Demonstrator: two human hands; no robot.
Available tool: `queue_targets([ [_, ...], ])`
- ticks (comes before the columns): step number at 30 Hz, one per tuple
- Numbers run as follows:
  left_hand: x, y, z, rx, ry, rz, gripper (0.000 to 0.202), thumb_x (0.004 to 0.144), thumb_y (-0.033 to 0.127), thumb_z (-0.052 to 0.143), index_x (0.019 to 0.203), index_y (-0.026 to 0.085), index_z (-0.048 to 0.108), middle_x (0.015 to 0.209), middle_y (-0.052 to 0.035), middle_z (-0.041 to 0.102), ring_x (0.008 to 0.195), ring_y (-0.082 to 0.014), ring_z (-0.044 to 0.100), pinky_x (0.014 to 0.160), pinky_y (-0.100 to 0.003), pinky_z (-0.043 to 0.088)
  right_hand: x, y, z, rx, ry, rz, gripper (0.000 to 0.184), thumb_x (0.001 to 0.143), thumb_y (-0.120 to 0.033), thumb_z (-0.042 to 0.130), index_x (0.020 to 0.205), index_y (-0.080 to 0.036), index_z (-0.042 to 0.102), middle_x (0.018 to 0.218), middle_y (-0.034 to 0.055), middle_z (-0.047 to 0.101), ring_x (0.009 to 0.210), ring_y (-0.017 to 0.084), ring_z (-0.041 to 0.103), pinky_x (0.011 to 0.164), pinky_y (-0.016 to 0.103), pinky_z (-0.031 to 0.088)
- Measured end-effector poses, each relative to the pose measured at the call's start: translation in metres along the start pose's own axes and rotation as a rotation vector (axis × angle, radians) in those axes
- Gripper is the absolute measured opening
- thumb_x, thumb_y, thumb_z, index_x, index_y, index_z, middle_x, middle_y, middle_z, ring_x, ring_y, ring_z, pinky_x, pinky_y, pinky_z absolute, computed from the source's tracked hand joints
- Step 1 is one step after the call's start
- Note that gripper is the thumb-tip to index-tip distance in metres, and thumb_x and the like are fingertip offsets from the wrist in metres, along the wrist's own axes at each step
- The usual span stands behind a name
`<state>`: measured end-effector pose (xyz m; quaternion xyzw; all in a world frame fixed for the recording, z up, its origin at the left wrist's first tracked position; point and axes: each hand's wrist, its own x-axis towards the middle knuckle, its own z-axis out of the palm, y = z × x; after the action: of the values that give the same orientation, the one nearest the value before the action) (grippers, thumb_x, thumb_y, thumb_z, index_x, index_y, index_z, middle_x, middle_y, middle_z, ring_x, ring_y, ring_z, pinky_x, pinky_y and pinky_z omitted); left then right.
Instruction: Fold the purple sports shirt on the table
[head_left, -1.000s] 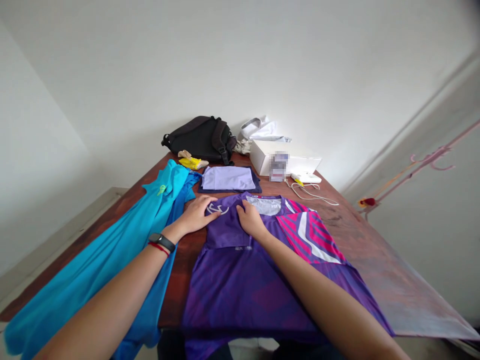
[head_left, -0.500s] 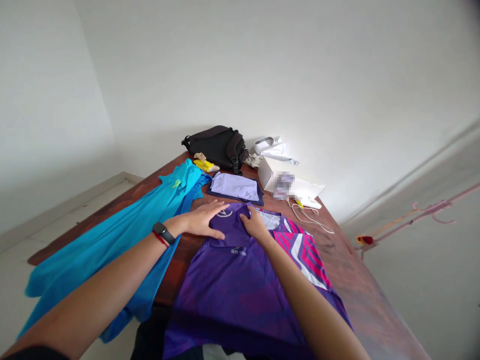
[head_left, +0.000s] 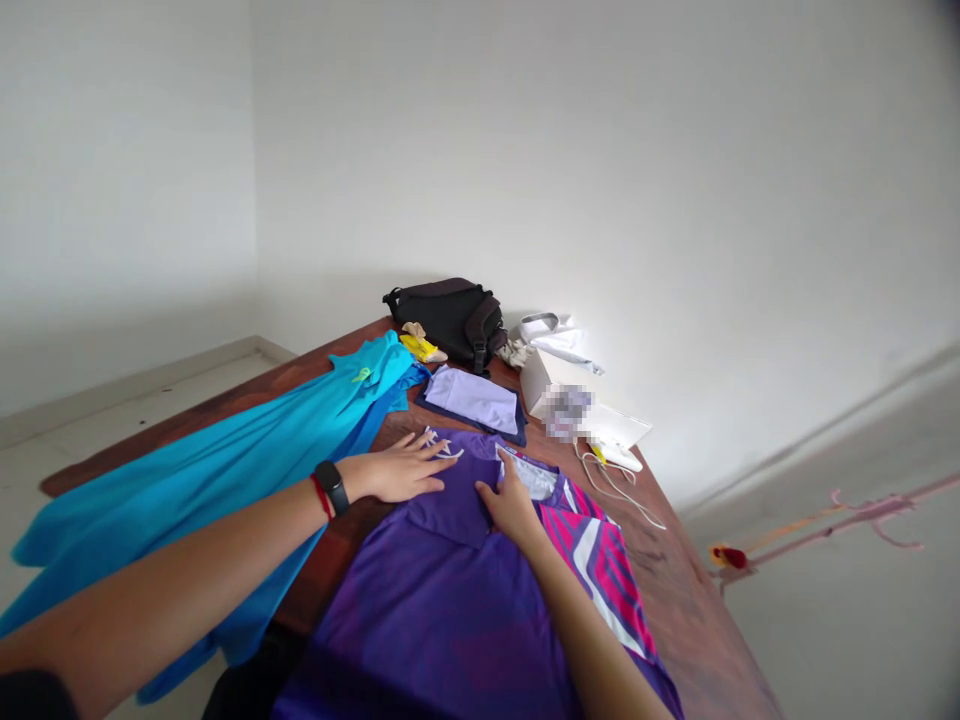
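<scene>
One purple shirt (head_left: 450, 600) before me, on one table (head_left: 697, 630).
My left hand (head_left: 397, 472) spreads wide on it, empty; whether my right hand (head_left: 516, 502) pinches it, I cannot tell. Beyond: two folded cloths (head_left: 472, 400), one box (head_left: 535, 385), one bag (head_left: 439, 315).

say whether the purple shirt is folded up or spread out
Mostly spread: the purple shirt lies wide across the table, its collar showing.
</scene>
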<state>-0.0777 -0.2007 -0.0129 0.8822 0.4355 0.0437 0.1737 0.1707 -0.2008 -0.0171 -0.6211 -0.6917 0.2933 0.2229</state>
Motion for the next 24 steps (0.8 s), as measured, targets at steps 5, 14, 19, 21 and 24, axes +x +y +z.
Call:
queue_targets([
  [5,-0.003,-0.011,-0.009,-0.021,-0.099,-0.008,0.119,0.065,0.082,0.071,0.161,0.032,0.022,0.168,-0.0107,0.007,0.153,-0.0415,-0.002,0.122,-0.064,0.009,-0.004,0.009,-0.004,-0.090,-0.077,-0.045,0.061,0.092,-0.025,0.059,0.149,-0.015,0.041,0.060,-0.0054,0.062,0.052,0.020,0.065,0.063,0.030,0.051],
  [14,-0.003,-0.019,-0.013,-0.011,-0.151,-0.092,0.147,0.042,0.082,0.082,0.163,0.032,0.014,0.167,-0.0122,-0.005,0.152,-0.0444,-0.008,0.121,-0.065,0.005,-0.006,0.022,-0.002,-0.164,-0.038,-0.105,0.037,0.095,-0.032,0.060,0.130,-0.020,0.064,0.062,-0.0017,0.066,0.067,0.020,0.068,0.063,0.026,0.044],
  [19,0.000,-0.026,-0.008,0.019,-0.100,-0.104,0.138,0.048,0.083,0.079,0.162,0.033,0.019,0.168,-0.0119,0.002,0.153,-0.0452,-0.003,0.121,-0.064,0.005,-0.010,0.016,-0.002,-0.226,0.000,-0.069,0.033,0.096,-0.035,0.060,0.126,-0.022,0.068,0.073,0.0017,0.072,0.075,0.021,0.070,0.067,0.026,0.044],
  [21,0.003,-0.027,-0.007,0.038,-0.018,-0.141,0.120,0.064,0.086,0.068,0.161,0.032,0.025,0.168,-0.0123,0.008,0.154,-0.0441,0.001,0.121,-0.064,0.006,-0.012,0.013,-0.002,-0.261,0.016,-0.058,0.034,0.097,-0.036,0.059,0.127,-0.024,0.067,0.079,0.0032,0.074,0.080,0.022,0.071,0.072,0.027,0.046],
  [24,0.011,-0.022,-0.006,0.057,0.187,-0.121,0.084,0.090,0.080,0.045,0.158,0.032,0.036,0.168,-0.0085,0.017,0.155,-0.0369,0.009,0.123,-0.057,0.011,-0.014,0.009,-0.003,-0.297,0.027,-0.039,0.037,0.098,-0.036,0.057,0.131,-0.024,0.066,0.091,0.0064,0.077,0.088,0.024,0.073,0.079,0.029,0.049],
])
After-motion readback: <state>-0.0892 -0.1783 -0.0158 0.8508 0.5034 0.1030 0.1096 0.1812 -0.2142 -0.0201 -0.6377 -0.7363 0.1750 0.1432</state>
